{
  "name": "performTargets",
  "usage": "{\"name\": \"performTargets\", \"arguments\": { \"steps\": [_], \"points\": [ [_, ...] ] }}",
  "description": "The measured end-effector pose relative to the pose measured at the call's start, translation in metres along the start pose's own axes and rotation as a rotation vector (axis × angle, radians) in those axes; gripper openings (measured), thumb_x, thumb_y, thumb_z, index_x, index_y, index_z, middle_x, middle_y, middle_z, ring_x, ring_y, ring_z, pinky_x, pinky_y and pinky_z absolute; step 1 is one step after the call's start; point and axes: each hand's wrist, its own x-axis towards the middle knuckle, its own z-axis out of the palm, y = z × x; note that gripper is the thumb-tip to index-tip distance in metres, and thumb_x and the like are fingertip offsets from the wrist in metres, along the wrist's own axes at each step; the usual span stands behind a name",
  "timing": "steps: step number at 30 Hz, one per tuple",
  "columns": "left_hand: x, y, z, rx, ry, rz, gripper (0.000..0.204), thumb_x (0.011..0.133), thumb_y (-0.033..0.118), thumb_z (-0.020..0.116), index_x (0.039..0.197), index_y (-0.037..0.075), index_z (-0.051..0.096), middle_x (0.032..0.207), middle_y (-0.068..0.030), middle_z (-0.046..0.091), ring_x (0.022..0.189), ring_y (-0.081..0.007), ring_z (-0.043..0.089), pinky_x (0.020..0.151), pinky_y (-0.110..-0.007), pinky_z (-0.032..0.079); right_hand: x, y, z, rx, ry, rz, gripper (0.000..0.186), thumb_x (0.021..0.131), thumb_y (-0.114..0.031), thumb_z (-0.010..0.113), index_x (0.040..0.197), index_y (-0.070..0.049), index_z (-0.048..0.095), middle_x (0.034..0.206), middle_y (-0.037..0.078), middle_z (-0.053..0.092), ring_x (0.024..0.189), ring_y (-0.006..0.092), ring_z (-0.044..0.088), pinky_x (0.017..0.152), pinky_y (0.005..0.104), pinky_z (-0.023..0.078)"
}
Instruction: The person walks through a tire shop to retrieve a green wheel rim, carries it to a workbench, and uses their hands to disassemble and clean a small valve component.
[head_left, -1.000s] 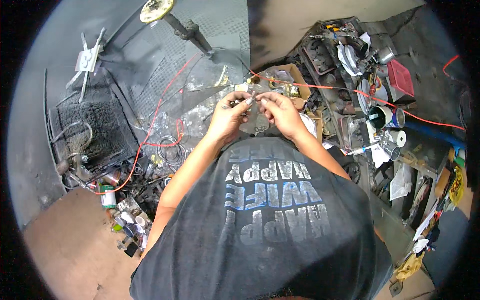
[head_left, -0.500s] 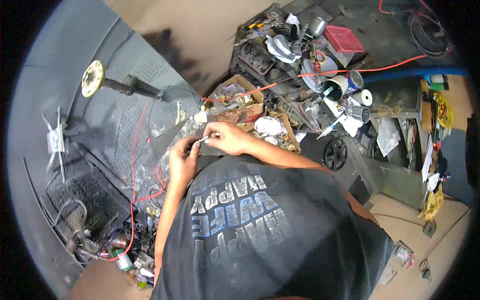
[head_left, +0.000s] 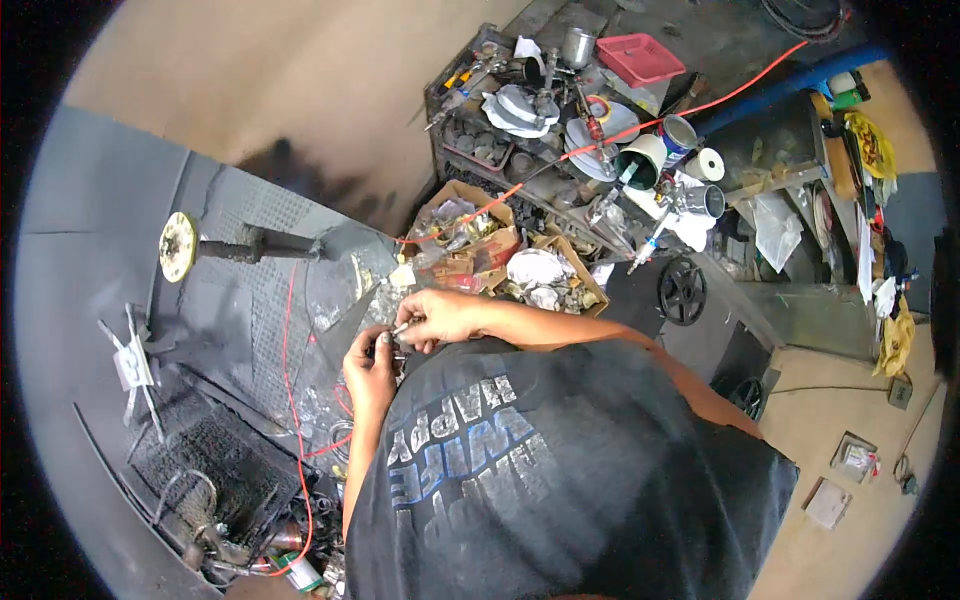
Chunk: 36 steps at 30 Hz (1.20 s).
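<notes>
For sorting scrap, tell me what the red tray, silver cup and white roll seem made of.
Red tray: probably plastic, evenly coloured, thin-walled. Silver cup: likely metal, from its grey sheen. White roll: matte, wound-looking around a dark hole; perhaps paper, though cloth is possible.

Versus 1 s ago: view swung right. Left hand (head_left: 370,365) and right hand (head_left: 437,318) now lower, left of frame centre. Right forearm (head_left: 560,327), slanted up then, now nearly level across shirt front (head_left: 560,450). Black spoked wheel (head_left: 682,291), partly hidden then, now in plain view. Clear-topped tray (head_left: 855,457) and pale flat box (head_left: 828,503) newly in frame, on floor (head_left: 770,535) lower right.
</notes>
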Motion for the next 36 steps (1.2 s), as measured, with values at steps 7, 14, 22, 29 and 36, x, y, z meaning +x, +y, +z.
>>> {"name": "performTargets", "arguments": {
  "steps": [7, 14, 22, 29, 36],
  "points": [
    [0.001, 0.001, 0.003, -0.038, -0.005, 0.047, 0.013, 0.096, 0.010, 0.056, 0.096, -0.001, 0.064, 0.072, -0.0001, 0.059, 0.056, -0.0048, 0.048, 0.050, -0.022, 0.039, 0.000, 0.007, 0.000, 0.249, 0.006, -0.010, 0.020, 0.093, -0.017, 0.064, 0.098, 0.002, 0.058, 0.084, 0.009, 0.064, 0.073, 0.0170, 0.066, 0.063, 0.0314, 0.057],
    [-0.002, 0.001, 0.004, -0.017, 0.014, 0.072, 0.011, 0.095, 0.007, 0.056, 0.097, -0.001, 0.064, 0.070, 0.0001, 0.058, 0.056, -0.0051, 0.048, 0.050, -0.022, 0.039, -0.008, -0.012, 0.001, -0.043, 0.075, 0.083, 0.022, 0.088, -0.020, 0.069, 0.091, 0.000, 0.061, 0.078, 0.010, 0.065, 0.073, 0.0152, 0.066, 0.061, 0.0301, 0.056],
    [-0.005, -0.007, 0.004, -0.021, 0.072, 0.086, 0.011, 0.095, 0.005, 0.055, 0.096, -0.001, 0.064, 0.072, -0.0001, 0.059, 0.058, -0.0050, 0.047, 0.052, -0.023, 0.039, -0.005, -0.005, 0.005, -0.160, 0.173, -0.199, 0.026, 0.082, -0.019, 0.074, 0.096, -0.001, 0.060, 0.077, 0.008, 0.064, 0.061, 0.0131, 0.061, 0.055, 0.0269, 0.051],
    [-0.008, -0.010, 0.003, -0.062, 0.065, 0.117, 0.011, 0.096, 0.007, 0.055, 0.097, -0.001, 0.063, 0.075, -0.0004, 0.059, 0.059, -0.0046, 0.048, 0.051, -0.022, 0.039, -0.003, 0.005, 0.011, -0.042, 0.133, -0.240, 0.023, 0.091, -0.022, 0.066, 0.096, -0.001, 0.060, 0.075, 0.005, 0.063, 0.058, 0.0114, 0.060, 0.051, 0.0267, 0.049],
    [-0.010, -0.010, 0.001, -0.050, 0.091, 0.086, 0.012, 0.096, 0.008, 0.055, 0.096, -0.001, 0.063, 0.075, -0.0004, 0.059, 0.060, -0.0048, 0.049, 0.052, -0.022, 0.040, 0.001, 0.006, 0.014, -0.036, 0.115, -0.261, 0.021, 0.094, -0.023, 0.062, 0.096, -0.002, 0.061, 0.074, 0.005, 0.062, 0.059, 0.0130, 0.060, 0.055, 0.0272, 0.052]
  ]
}}
